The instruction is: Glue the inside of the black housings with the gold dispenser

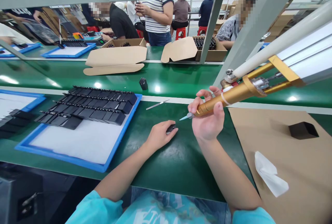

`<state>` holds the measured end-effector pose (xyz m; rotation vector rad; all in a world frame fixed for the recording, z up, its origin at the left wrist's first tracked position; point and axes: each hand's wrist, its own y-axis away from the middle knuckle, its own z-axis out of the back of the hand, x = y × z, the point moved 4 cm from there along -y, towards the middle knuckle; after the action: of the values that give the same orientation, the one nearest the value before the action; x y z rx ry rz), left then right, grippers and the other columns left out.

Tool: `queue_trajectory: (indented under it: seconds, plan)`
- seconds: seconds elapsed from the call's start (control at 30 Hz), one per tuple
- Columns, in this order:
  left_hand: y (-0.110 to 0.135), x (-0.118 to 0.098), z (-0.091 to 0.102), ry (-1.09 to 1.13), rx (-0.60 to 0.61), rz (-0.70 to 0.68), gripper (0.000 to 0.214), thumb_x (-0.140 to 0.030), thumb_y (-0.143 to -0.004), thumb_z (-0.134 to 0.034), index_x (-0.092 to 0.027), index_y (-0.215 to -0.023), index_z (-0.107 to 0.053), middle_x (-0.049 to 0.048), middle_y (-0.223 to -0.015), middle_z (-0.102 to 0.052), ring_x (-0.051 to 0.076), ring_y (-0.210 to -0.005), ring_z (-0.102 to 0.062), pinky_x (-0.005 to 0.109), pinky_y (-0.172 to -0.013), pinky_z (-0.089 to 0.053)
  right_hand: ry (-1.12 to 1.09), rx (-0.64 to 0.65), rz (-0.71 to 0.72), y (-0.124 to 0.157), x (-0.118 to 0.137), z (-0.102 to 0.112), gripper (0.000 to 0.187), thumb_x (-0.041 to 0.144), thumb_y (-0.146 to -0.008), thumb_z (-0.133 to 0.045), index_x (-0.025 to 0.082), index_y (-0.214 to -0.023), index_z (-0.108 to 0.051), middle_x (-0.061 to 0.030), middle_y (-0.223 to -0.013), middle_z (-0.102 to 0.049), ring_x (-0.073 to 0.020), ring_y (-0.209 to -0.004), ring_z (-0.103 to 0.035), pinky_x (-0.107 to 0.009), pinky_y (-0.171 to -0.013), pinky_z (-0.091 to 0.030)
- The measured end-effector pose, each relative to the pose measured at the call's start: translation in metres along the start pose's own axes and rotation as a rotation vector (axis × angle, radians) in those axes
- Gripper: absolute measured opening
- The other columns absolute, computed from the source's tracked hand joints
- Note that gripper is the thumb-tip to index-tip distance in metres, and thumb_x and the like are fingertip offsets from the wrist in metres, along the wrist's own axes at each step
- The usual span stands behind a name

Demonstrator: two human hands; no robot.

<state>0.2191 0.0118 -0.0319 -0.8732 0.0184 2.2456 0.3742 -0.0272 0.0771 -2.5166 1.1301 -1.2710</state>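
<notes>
My left hand (158, 134) rests on the green bench and pinches a small black part (171, 128) between its fingertips. My right hand (207, 117) is wrapped round a gold dispensing tool (228, 96) that hangs from tubes at the right. The tool's pale blue tip (185, 117) points down-left and sits just right of the black part. A blue-edged white tray (85, 144) to the left holds rows of black parts (93, 108).
Thin metal tweezers (157, 105) lie beyond my hands. One black part (143, 83) stands on the conveyor belt. A brown cardboard sheet (285, 155) at the right carries a black box (303, 130) and a crumpled white wipe (269, 174). Other people work across the line by open cartons (204, 49).
</notes>
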Motion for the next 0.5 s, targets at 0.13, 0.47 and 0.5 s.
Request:
queue_trajectory:
  seconds: [0.13, 0.47, 0.5]
  plan:
    - [0.002, -0.002, -0.007, 0.076, -0.029, 0.1, 0.022, -0.037, -0.093, -0.054, -0.021, -0.107, -0.06, 0.0032, -0.1, -0.072, 0.018, -0.087, -0.068, 0.029, -0.08, -0.051, 0.011, -0.002, -0.002, -0.001, -0.001, 0.0, 0.035, 0.05, -0.079, -0.057, 0.028, -0.106, -0.053, 0.0032, -0.088, -0.057, -0.0059, -0.049, -0.05, -0.026, -0.048, -0.041]
    - [0.006, -0.028, -0.021, -0.556, 0.227, 0.222, 0.046, -0.033, -0.097, -0.046, -0.016, -0.14, -0.045, 0.0139, -0.11, -0.064, 0.027, -0.096, -0.064, 0.033, -0.073, -0.051, 0.028, -0.009, -0.003, -0.002, -0.001, 0.001, 0.034, 0.05, -0.078, -0.057, 0.028, -0.104, -0.053, 0.0036, -0.087, -0.057, -0.006, -0.048, -0.049, -0.026, -0.047, -0.04]
    - [0.005, -0.03, -0.021, -0.588, 0.262, 0.234, 0.048, -0.031, -0.097, -0.046, -0.015, -0.142, -0.042, 0.0149, -0.108, -0.064, 0.028, -0.094, -0.065, 0.033, -0.072, -0.051, 0.026, -0.008, -0.001, -0.002, -0.001, 0.001, 0.034, 0.05, -0.078, -0.057, 0.028, -0.104, -0.053, 0.0036, -0.087, -0.057, -0.006, -0.048, -0.049, -0.026, -0.047, -0.04]
